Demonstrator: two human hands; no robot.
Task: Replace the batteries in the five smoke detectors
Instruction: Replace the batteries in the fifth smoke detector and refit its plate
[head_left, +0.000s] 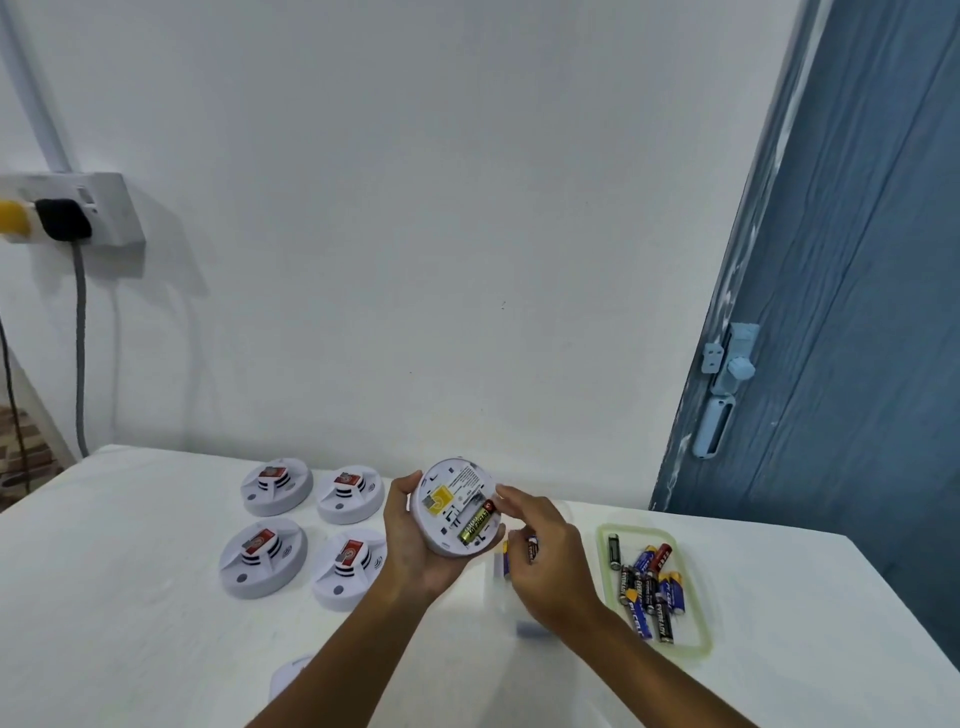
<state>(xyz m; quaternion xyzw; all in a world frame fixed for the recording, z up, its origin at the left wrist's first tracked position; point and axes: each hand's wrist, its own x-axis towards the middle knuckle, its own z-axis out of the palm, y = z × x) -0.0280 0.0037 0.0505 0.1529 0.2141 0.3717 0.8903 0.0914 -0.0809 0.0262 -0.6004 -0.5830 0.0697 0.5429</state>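
The left hand (410, 535) grips a detector (457, 506) above the table (130, 597), back side up, one battery (477, 522) seated in its bay. The right hand (545, 551) curls round more batteries (519, 552), its forefinger touching the detector's rim. Four detectors (306, 530) lie just left; a tray (704, 613) of batteries sits right, near the table's edge. Behind: a white wall (441, 208), a blue door (841, 312), a socket (78, 208).

Head camera looks forward and down, close over the table (156, 597).
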